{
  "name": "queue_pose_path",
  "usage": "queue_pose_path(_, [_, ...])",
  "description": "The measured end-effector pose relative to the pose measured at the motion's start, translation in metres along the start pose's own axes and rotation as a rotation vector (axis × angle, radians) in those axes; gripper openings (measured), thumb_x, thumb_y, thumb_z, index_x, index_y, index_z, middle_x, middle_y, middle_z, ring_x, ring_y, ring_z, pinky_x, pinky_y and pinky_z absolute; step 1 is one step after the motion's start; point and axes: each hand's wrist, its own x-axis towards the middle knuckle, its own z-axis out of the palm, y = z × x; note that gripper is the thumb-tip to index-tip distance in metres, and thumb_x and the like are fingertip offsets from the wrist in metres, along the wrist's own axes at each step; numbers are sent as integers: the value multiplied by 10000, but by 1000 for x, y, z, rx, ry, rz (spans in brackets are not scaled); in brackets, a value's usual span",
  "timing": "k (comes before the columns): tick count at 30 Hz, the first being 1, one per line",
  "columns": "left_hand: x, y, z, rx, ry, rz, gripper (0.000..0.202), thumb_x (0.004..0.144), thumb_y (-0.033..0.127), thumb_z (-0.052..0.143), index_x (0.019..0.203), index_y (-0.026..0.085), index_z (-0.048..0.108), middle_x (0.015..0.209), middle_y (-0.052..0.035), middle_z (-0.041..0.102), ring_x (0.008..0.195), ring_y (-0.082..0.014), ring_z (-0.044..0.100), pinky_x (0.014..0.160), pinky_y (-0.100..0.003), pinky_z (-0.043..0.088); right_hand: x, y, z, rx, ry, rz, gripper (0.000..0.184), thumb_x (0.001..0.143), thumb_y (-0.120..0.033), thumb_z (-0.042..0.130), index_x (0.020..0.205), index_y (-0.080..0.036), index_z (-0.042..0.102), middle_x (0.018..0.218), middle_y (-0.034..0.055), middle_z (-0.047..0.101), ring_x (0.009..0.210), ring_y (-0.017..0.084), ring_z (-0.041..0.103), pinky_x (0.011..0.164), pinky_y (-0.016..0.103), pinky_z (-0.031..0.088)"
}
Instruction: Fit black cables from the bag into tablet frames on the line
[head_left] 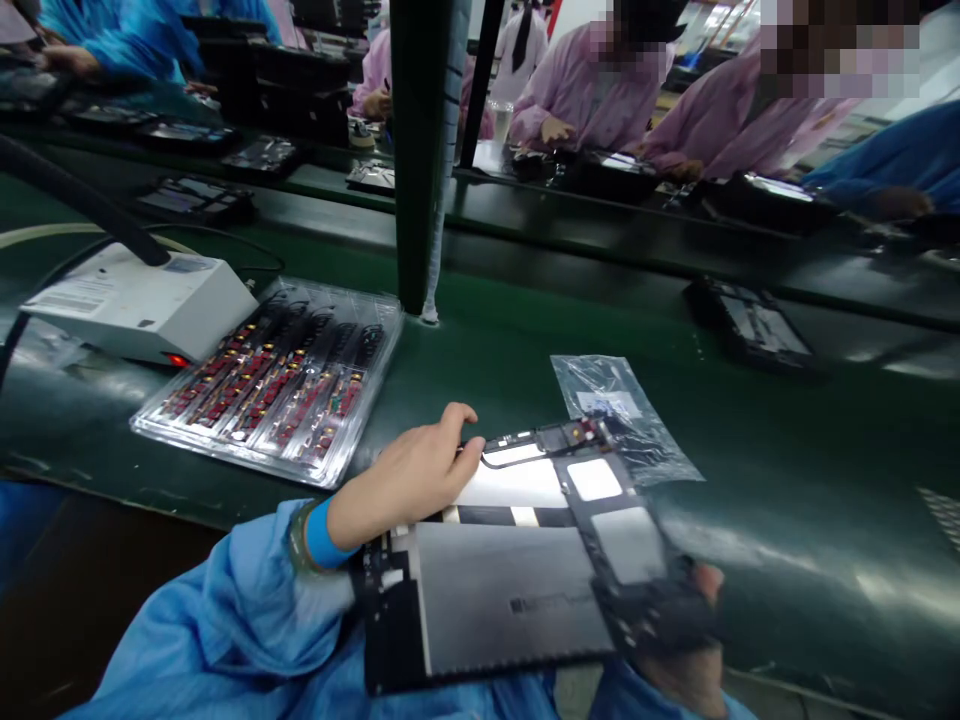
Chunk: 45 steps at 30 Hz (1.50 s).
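Observation:
An opened tablet (517,600), with a large grey battery and a black frame, is held tilted above the front of the bench. My right hand (686,675), partly hidden and blurred, grips its right end from below. Over the tablet's far edge, my left hand (420,465) has thumb and fingers closed at the left end of a narrow circuit board (551,440). A thin black cable (517,462) loops by those fingertips. Whether the board is seated in the frame or just lies along it, I cannot tell. A blue band circles my left wrist.
A clear plastic tray (330,475) of red-and-black circuit boards lies left, beside a white box (150,300) with a red light. A clear bag (637,420) lies behind the tablet. A green post (420,150) rises mid-bench. Another device (757,320) lies right; co-workers sit opposite.

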Motion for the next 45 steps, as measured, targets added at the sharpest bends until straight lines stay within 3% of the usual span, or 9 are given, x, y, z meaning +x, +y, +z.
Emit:
queue_pose_path(5, [0,-16,12,153,50,155,337,954,330,374,1229,159,467,1056,-106,649,955,-234,638,817,-366,498,-3,-17,13,324,-15,234,457,693,-530,744,1026,-233,642,504,-50,561,268,16,246,291,142,219])
queue_pose_path(12, [10,-58,21,-207,723,-22,260,947,285,392,1172,174,460,1149,-131,496,1063,-210,549,950,-437,464,53,-76,22,417,128,75,311,678,-388,747,674,-201,499,322,-115,330,242,25,232,256,120,229])
queue_pose_path(18, [15,-66,37,-288,670,-29,206,905,259,453,1072,154,514,1087,-116,519,1001,-201,584,854,-395,534,173,-143,50,342,201,-150,323,792,-454,619,681,-223,421,475,-96,380,327,56,341,276,152,274])
queue_pose_path(21, [15,-64,39,-279,614,3,156,892,232,462,991,155,554,1015,-94,548,923,-182,614,824,-374,551,224,-157,73,257,239,-227,255,892,-432,525,809,-194,491,666,-38,531,499,82,534,420,176,440])
queue_pose_path(25, [14,-64,37,-258,582,6,140,889,209,456,951,162,572,1005,-91,562,915,-178,614,827,-366,549,240,-141,99,51,191,-338,270,896,-403,532,1027,-169,561,943,37,631,774,145,638,628,274,544])
queue_pose_path(28, [10,-59,33,-238,530,10,140,888,204,463,955,169,581,1009,-90,577,928,-180,611,846,-354,532,214,-111,116,-162,-36,-401,308,759,-356,663,1029,-211,639,1041,48,682,984,225,642,813,381,547])
queue_pose_path(33, [4,-45,25,-185,446,48,171,909,188,435,980,177,590,975,-76,617,901,-174,611,829,-322,501,160,-65,133,-414,-372,-545,357,675,-137,639,1002,-250,727,1272,55,622,1262,274,486,1112,491,279])
queue_pose_path(38, [0,-35,17,-85,482,72,198,932,190,414,931,176,612,891,-58,649,860,-189,606,801,-330,475,153,-43,129,-864,-310,-935,433,820,-132,442,1195,-206,646,1342,102,560,1261,284,487,1031,535,375])
queue_pose_path(45, [-27,-31,-9,-27,736,188,166,937,183,426,935,177,592,878,-55,646,850,-163,597,786,-295,459,160,-37,126,-1011,-275,-1053,390,881,-174,408,1196,-196,637,1319,116,578,1227,287,524,958,502,457])
